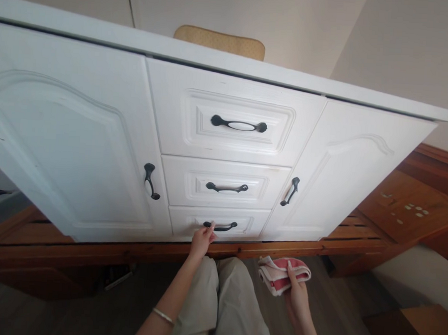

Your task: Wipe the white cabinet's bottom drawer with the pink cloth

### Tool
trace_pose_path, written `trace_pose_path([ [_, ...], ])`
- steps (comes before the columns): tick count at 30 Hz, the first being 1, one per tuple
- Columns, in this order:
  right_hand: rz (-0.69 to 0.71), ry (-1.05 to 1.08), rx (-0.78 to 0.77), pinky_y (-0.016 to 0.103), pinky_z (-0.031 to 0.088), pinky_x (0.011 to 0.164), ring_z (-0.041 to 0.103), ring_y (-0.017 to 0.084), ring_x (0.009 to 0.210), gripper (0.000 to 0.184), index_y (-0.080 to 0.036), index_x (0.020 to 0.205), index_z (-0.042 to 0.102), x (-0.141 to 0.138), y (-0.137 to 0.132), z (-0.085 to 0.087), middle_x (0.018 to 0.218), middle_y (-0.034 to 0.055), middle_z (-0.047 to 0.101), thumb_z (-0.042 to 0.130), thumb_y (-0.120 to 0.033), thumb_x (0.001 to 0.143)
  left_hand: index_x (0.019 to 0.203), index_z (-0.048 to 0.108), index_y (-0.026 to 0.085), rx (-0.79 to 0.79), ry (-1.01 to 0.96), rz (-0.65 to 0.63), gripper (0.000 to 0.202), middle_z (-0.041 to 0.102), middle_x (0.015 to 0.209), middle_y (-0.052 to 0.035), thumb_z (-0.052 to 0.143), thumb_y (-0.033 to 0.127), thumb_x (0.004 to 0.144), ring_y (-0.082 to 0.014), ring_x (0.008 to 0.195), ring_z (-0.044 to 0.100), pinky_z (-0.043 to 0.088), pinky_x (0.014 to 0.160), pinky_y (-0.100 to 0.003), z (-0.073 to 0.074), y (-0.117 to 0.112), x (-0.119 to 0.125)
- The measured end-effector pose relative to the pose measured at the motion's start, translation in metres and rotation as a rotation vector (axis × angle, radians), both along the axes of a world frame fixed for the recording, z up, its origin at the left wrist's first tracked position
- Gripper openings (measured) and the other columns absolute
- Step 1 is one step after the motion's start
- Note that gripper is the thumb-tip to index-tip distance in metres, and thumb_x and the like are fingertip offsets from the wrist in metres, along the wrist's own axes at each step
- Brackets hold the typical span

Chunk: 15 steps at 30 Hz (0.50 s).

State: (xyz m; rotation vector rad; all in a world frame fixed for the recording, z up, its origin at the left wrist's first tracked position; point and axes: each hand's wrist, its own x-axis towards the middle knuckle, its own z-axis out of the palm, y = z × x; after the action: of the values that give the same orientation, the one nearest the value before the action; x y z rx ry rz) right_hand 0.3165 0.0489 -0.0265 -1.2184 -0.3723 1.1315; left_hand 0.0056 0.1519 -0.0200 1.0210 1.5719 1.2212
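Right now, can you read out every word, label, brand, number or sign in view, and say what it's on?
There is no text I can read.
Cabinet: no lettering shows.
Cloth: no words I can make out.
Wood panel: pale marks, too blurred to tell if they mean anything.
Thing under the bench: too dim to tell if it bears print.

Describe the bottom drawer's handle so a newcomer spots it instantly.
Find the white cabinet, then its central stack of three drawers. The lowest drawer has a dark handle set crosswise. Only this handle has the left hand on it.
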Motion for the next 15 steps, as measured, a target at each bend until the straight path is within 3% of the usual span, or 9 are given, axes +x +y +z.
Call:
trace_pose_path([
  [4,0.001,-0.235,0.078,0.037,0.059,0.091,0.071,0.028,0.102,0.060,-0.019,0.107,0.062,-0.008,0.029,0.016,0.107,0.0067,0.075,0.081,-0.060,0.067,0.060,0.057,0.024,0.047,0.154,-0.057,0.057,0.068,0.067,-0.0071,0.044,0.072,0.088,-0.0258,0.074,0.063,0.043,0.082,-0.040,-0.019,-0.044,0.008],
  [7,0.061,-0.526,0.128,0.036,0.055,0.094,0.068,0.028,0.104,0.058,-0.016,0.104,0.062,-0.019,0.062,0.040,0.106,0.0107,0.073,0.067,-0.067,0.077,0.054,0.053,0.026,0.040,0.202,-0.181,0.051,0.060,0.058,-0.0046,0.044,0.060,0.091,-0.0250,0.064,0.058,0.040,0.074,-0.040,-0.039,-0.092,0.012],
  [9,0.160,-0.706,0.148,0.036,0.053,0.093,0.066,0.027,0.100,0.056,-0.016,0.099,0.059,-0.033,0.086,0.057,0.101,0.0120,0.072,0.055,-0.070,0.083,0.057,0.055,0.026,0.060,0.251,-0.243,0.042,0.063,0.067,-0.0059,0.054,0.054,0.088,-0.0266,0.071,0.059,0.039,0.076,-0.041,-0.052,-0.118,0.009],
  [12,0.302,-0.854,0.203,0.038,0.053,0.085,0.064,0.025,0.088,0.050,-0.019,0.090,0.054,-0.073,0.115,0.075,0.092,0.0116,0.070,0.045,-0.069,0.087,0.060,0.053,0.025,0.065,0.317,-0.259,0.044,0.062,0.071,-0.0057,0.046,0.052,0.095,-0.0254,0.073,0.059,0.040,0.077,-0.041,-0.067,-0.135,0.002],
  [15,0.421,-0.834,0.435,0.039,0.054,0.083,0.064,0.025,0.085,0.037,-0.020,0.091,0.055,-0.137,0.127,0.082,0.091,0.0103,0.071,0.049,-0.056,0.089,0.065,0.054,0.024,0.095,0.422,-0.228,0.045,0.064,0.075,-0.0072,0.036,0.048,0.098,-0.0255,0.076,0.061,0.043,0.079,-0.041,-0.077,-0.133,0.002],
])
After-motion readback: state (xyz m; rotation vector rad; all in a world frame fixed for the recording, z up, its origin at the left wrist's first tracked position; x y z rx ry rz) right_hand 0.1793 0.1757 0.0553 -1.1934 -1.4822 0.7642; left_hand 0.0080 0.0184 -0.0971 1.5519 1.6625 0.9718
